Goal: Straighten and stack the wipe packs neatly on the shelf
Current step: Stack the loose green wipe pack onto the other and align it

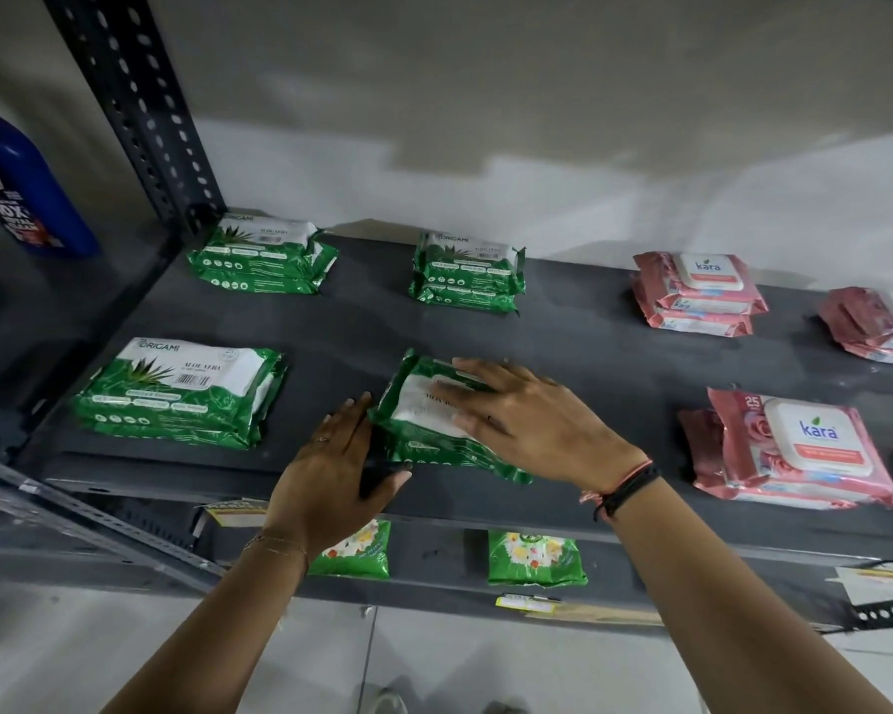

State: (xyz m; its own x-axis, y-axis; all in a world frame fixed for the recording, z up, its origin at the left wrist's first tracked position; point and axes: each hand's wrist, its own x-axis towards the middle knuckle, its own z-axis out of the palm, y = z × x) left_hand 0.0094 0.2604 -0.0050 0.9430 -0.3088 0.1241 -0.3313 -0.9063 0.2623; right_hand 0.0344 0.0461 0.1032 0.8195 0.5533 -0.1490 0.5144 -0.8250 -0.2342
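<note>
A green wipe pack (424,430) lies askew near the front middle of the dark shelf (589,353). My right hand (527,420) lies flat on top of it, fingers spread. My left hand (336,466) presses against the pack's left front corner, thumb under its edge. Other green stacks sit at front left (176,391), back left (261,257) and back middle (467,273). Pink wipe stacks rest at back right (699,293), far right (882,324) and front right (795,450).
A blue bottle (22,188) stands on the neighbouring shelf at left, beyond a perforated steel upright (140,110). On the lower shelf sit two small green packets (536,558) and yellow price tags. A white wall rises behind the shelf.
</note>
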